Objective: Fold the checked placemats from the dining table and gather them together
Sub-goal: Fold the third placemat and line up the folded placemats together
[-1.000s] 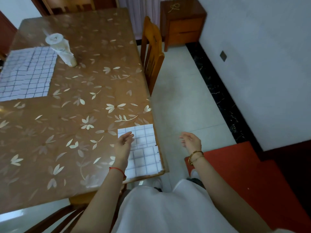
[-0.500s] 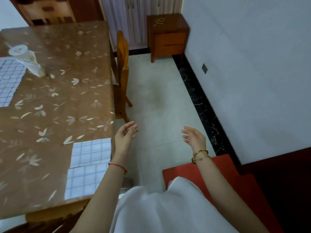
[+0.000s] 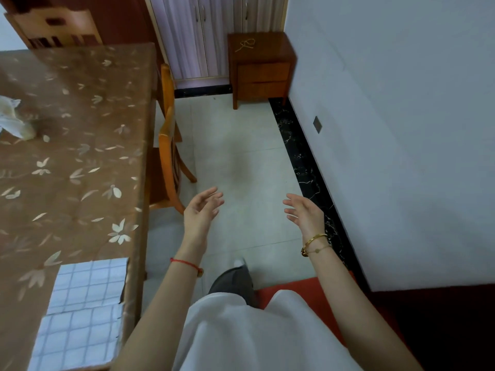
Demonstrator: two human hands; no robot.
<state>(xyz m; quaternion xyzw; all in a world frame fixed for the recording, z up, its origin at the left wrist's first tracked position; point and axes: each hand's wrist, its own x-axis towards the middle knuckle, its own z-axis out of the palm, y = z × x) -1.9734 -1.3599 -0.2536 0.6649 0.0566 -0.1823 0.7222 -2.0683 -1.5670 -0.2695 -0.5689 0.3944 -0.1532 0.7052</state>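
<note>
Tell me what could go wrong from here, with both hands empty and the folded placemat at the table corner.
1. The folded placemat lies close to the table edge, beside the left forearm; a brush could push it off.
2. The chair legs stick out over the floor ahead of the open left hand and right hand; a foot may catch them.

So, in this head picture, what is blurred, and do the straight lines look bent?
Head view: the white bundle and far table look smeared by motion; the checked placemat is fairly sharp; the wide lens bows the black floor border; light is soft.
</note>
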